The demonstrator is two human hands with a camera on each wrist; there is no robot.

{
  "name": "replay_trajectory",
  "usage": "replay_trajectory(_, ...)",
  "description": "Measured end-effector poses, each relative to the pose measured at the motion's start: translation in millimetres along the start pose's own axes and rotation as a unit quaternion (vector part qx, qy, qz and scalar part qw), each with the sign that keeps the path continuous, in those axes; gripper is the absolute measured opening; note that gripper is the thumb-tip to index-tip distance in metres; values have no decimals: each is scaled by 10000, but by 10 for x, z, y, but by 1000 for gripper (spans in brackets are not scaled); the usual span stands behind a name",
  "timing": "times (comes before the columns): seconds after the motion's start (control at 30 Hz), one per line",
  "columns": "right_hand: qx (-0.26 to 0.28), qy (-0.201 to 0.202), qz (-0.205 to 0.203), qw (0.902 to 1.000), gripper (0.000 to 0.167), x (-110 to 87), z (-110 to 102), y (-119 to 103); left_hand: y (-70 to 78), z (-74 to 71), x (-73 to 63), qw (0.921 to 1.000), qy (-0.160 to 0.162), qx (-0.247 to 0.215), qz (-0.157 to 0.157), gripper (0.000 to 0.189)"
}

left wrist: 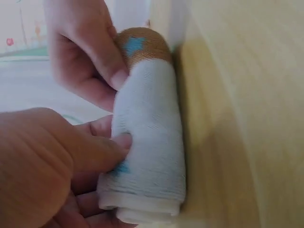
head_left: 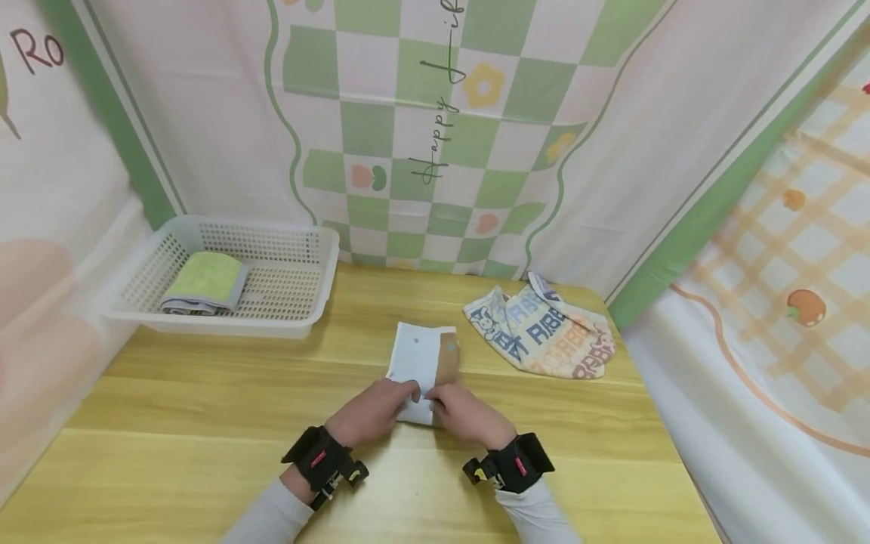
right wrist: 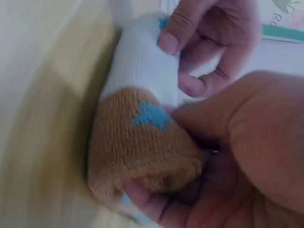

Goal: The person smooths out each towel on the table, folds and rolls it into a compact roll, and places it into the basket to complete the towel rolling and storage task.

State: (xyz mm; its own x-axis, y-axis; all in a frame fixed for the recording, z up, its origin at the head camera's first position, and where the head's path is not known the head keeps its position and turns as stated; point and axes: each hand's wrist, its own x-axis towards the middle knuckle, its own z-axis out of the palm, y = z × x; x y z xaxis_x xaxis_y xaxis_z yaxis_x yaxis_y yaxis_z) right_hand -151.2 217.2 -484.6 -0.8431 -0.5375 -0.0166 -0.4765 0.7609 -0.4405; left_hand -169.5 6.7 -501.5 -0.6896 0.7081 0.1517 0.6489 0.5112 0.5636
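A folded knit towel (head_left: pixel 414 355), white with a brown end and blue stars, lies on the table in front of me. My left hand (head_left: pixel 372 412) pinches its near edge on the white part, thumb on top. Close beside it, my right hand (head_left: pixel 473 414) grips the same edge nearer the brown part. In the left wrist view the towel (left wrist: pixel 149 104) shows a thick rounded fold. The right wrist view shows the brown end (right wrist: pixel 137 137) with its layers rolled inward and right fingers under them.
A white plastic basket (head_left: pixel 319 283) stands at the back left, with a folded green and grey towel (head_left: pixel 207 276) in it. At the back right lies a crumpled towel with coloured lettering (head_left: pixel 544 332). Printed curtains (head_left: pixel 421 113) hang behind the wooden table (head_left: pixel 204 408).
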Motion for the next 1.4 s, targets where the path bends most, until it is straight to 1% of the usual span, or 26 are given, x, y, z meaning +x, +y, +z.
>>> replay_trajectory(0.1,-211,466,115,9986,9,-36,-59,-40,-44,-21,56,9995,-133,-257,-125,19)
replay_trajectory(0.17,-435,678,131,9967,7,-54,-72,-78,-79,-52,96,9984,-226,-455,-263,16)
replay_trajectory(0.27,-713,732,118,9947,12,-42,-40,-105,-131,-113,149,9954,-400,-752,-445,15)
replay_trajectory(0.33,-788,752,141,9939,11,-18,14,-92,-150,-141,168,9934,-431,-911,-551,12)
replay_trajectory(0.4,-733,779,216,9940,9,12,57,-53,-147,-141,174,9923,-326,-1005,-649,11)
replay_trajectory(0.43,-662,798,244,9943,10,25,70,-30,-132,-133,169,9927,-212,-992,-660,11)
replay_trajectory(0.5,-423,764,289,9958,10,42,70,15,-85,-107,149,9963,117,-685,-499,12)
replay_trajectory(0.57,-240,624,291,9973,10,58,51,62,-23,-76,120,9982,423,-281,-325,12)
replay_trajectory(0.63,-149,509,197,9984,9,71,27,102,35,-50,92,9973,693,208,-84,13)
replay_trajectory(0.67,-111,430,156,9989,10,77,15,120,55,-36,83,9960,772,447,7,14)
replay_trajectory(0.73,-7,271,66,9996,12,83,-1,153,79,-12,73,9945,821,643,61,13)
replay_trajectory(0.8,155,98,63,9998,15,78,-14,168,79,1,77,9947,749,709,59,12)
replay_trajectory(0.87,293,45,123,9995,16,65,-20,161,62,-1,93,9967,552,599,-24,12)
replay_trajectory(0.9,300,130,190,9993,14,52,-20,146,49,-10,106,9980,422,477,-51,11)
replay_trajectory(0.93,177,306,238,9991,12,38,-19,121,32,-21,126,9989,287,379,-42,12)
replay_trajectory(1.0,-297,796,258,9961,7,15,-24,43,-13,-52,169,9999,-3,124,-69,12)
replay_trajectory(1.07,-971,1184,220,9880,4,-4,-11,-45,-59,-87,217,9995,-265,-121,-108,14)
replay_trajectory(1.13,-1547,1374,186,9782,14,-18,10,-122,-97,-115,263,9987,-397,-265,-151,18)
replay_trajectory(1.17,-1747,1355,153,9751,15,-17,23,-145,-103,-126,281,9983,-423,-332,-220,19)
replay_trajectory(1.2,-1877,1298,119,9736,16,-11,36,-157,-100,-131,296,9982,-404,-369,-256,20)
replay_trajectory(1.27,-2015,1147,107,9727,21,19,64,-149,-82,-119,304,9988,-210,-305,-314,19)
replay_trajectory(1.33,-1925,1039,160,9756,20,66,70,-114,-33,-83,293,9991,49,-163,-385,17)
replay_trajectory(1.4,-1696,945,175,9808,14,116,61,-58,34,-42,264,9985,378,133,-373,17)
